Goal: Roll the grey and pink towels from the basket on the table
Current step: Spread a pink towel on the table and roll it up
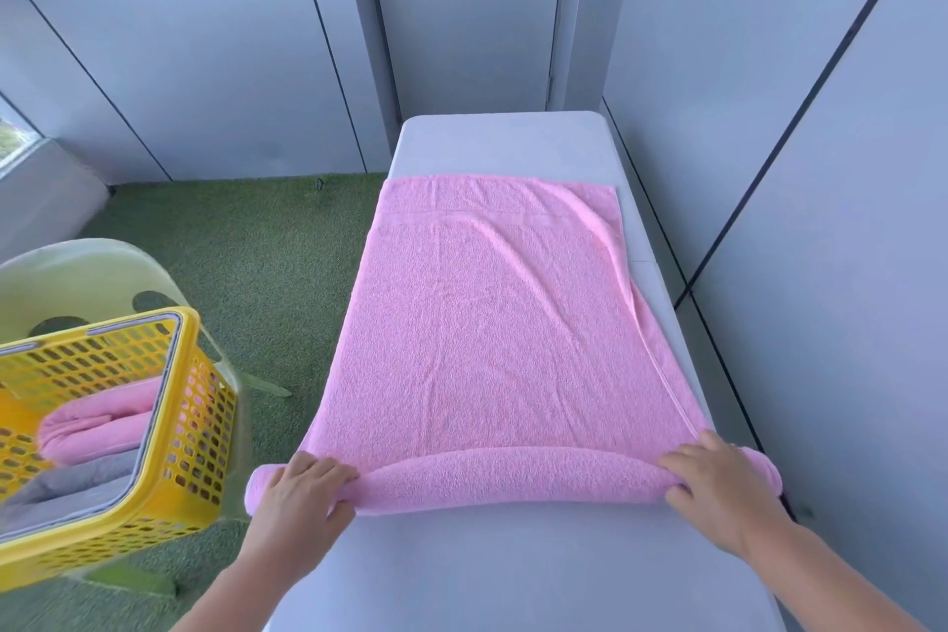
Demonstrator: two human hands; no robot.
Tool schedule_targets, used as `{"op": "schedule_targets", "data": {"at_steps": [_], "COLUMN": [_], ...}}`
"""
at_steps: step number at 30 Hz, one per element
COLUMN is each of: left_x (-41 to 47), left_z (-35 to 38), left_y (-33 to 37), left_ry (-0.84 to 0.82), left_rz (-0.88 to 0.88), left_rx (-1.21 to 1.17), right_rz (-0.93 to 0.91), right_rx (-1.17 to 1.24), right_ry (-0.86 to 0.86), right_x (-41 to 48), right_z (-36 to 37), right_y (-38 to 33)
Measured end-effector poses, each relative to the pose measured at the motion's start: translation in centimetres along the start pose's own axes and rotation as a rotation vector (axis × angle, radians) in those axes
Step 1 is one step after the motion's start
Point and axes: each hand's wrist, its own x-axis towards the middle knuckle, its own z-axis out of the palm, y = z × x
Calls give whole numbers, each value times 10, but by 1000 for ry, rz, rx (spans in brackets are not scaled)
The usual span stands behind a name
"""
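Observation:
A pink towel (502,323) lies spread flat along the white table (502,144), its near end wound into a thick roll (508,477). My left hand (300,493) presses down on the roll's left end, fingers curled over it. My right hand (718,482) grips the roll's right end the same way. A yellow basket (200,405) stands at the left, holding a rolled pink towel (97,431) and a grey towel (77,477).
The basket rests on a pale translucent chair (92,272) on green artificial turf (246,262). Grey wall panels (769,67) run close along the table's right side and behind its far end. The table's far end and near end are bare.

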Motion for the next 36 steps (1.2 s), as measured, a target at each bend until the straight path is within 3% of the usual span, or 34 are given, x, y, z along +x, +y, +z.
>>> {"op": "schedule_targets", "data": {"at_steps": [4,6,18,27,33,36], "left_x": [-10,-16,-3,104,161,197], "left_z": [3,4,7,26,47,54], "left_y": [-3,-2,15,166,255,278], "left_ry": [-27,-38,-89,-260,-247,-227], "left_rz": [46,57,73,299,381,391], "left_rx": [-13,-36,-202,-165,-93,-77], "right_rz": [8,-1,31,14,-19,54], "right_rx": [21,26,145,239,105,102], "right_ry": [-236,-257,55,-146,-148,-120], "right_x": [-8,-13,-37,27,43,46], "right_z": [-9,-12,6,4,11,13], "right_y": [0,-1,-22,-84,-20,27]}}
